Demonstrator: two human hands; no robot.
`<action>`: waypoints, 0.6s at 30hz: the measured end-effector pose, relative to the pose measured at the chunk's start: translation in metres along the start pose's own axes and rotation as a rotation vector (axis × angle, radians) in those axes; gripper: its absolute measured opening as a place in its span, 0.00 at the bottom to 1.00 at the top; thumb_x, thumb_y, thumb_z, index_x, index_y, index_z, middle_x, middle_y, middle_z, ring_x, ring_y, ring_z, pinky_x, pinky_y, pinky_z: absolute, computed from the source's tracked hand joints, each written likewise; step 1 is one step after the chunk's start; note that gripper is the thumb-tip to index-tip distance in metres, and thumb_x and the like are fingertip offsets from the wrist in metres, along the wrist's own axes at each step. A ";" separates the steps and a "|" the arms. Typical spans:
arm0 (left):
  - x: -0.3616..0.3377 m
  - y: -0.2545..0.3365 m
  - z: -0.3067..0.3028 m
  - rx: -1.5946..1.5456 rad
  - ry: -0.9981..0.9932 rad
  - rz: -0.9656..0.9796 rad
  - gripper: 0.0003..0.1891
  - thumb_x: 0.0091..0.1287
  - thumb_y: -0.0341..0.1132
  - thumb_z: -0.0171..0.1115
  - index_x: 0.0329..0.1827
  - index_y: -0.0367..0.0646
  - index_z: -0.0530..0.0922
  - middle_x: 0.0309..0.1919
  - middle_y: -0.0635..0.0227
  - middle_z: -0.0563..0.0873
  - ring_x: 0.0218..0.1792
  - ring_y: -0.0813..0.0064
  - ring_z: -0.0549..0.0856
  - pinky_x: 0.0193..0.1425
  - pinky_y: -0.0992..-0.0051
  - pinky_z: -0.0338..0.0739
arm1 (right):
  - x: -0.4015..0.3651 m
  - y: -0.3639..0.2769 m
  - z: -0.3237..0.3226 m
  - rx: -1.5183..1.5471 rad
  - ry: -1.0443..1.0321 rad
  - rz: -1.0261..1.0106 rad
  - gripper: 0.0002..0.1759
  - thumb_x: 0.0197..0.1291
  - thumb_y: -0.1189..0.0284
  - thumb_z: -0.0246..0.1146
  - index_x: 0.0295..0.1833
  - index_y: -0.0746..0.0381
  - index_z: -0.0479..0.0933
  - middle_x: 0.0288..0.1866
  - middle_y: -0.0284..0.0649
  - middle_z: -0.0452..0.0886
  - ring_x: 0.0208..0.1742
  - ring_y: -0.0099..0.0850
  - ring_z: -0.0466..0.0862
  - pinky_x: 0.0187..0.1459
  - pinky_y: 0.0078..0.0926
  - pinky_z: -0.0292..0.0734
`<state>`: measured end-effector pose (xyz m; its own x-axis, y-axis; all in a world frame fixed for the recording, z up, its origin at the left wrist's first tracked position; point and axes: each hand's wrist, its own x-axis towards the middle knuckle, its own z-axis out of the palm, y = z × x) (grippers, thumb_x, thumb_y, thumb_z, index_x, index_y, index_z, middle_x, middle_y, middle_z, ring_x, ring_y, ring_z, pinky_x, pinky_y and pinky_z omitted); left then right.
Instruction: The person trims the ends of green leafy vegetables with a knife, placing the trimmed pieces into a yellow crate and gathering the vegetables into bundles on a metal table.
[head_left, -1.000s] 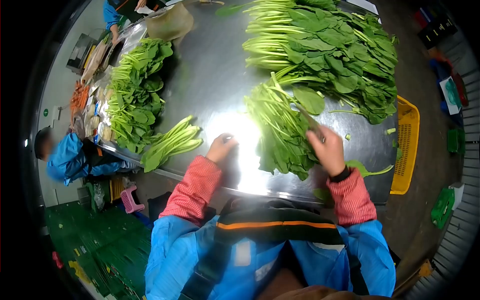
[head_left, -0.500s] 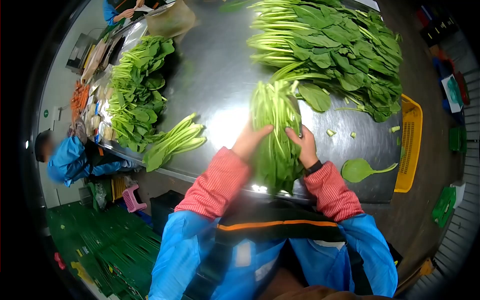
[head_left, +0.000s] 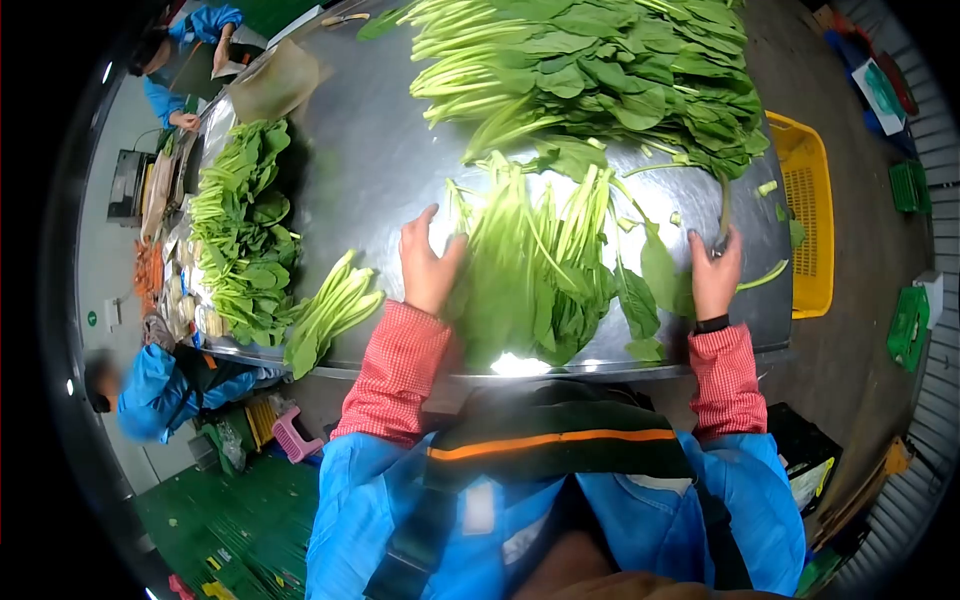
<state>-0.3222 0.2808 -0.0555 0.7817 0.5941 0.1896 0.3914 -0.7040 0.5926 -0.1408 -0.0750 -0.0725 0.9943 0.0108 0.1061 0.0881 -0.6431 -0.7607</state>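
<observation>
Near edge of the metal table [head_left: 340, 185]: loose greens [head_left: 545, 265] spread mid-table between the two hands, pale stems pointing far, leaves toward the wearer. Left hand [head_left: 428, 262] on their left side, thumb and fingers spread wide, nothing held; contact with the leaves cannot be told (foliage blurred there). Right hand [head_left: 715, 270] to their right, grip narrow, holding a slim brownish tool [head_left: 724, 205] that points far; its type is unclear. Small bunch [head_left: 335, 310] well apart at near left, stems angled far and right. Stem pieces [head_left: 675, 218] lie farther in, between the loose greens and the tool. Yellow basket [head_left: 812, 220] just beyond the table's right edge. Farther left, a row of leafy greens [head_left: 245, 225]. Large pile [head_left: 600, 85] across the far right, stems left, leaves right. Far left: brownish sheet [head_left: 275, 80], and beyond it a person in blue sleeves [head_left: 205, 25].
</observation>
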 end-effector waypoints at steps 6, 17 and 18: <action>0.007 0.081 0.021 -0.464 -0.196 -0.063 0.17 0.59 0.28 0.67 0.53 0.40 0.80 0.43 0.61 0.84 0.43 0.70 0.84 0.49 0.73 0.78 | 0.019 -0.052 0.059 0.116 -0.348 0.008 0.21 0.55 0.55 0.69 0.38 0.65 0.81 0.27 0.46 0.83 0.29 0.41 0.83 0.35 0.35 0.77; 0.013 0.156 0.087 -0.801 -0.488 -0.190 0.18 0.65 0.31 0.66 0.57 0.35 0.77 0.43 0.66 0.86 0.43 0.79 0.83 0.51 0.79 0.78 | 0.020 -0.060 0.035 0.653 -0.601 0.101 0.10 0.58 0.69 0.67 0.35 0.67 0.79 0.25 0.28 0.77 0.28 0.16 0.75 0.31 0.21 0.73; 0.014 0.167 0.088 -0.923 -0.555 -0.255 0.18 0.65 0.31 0.66 0.56 0.34 0.77 0.43 0.66 0.86 0.42 0.79 0.83 0.50 0.79 0.78 | 0.020 -0.061 0.026 0.677 -0.596 0.062 0.11 0.59 0.69 0.67 0.35 0.67 0.79 0.25 0.28 0.77 0.28 0.16 0.75 0.31 0.21 0.73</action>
<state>-0.2037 0.1375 -0.0229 0.9294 0.2603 -0.2618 0.2401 0.1123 0.9642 -0.1252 -0.0154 -0.0406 0.8481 0.5069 -0.1538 -0.1373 -0.0700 -0.9880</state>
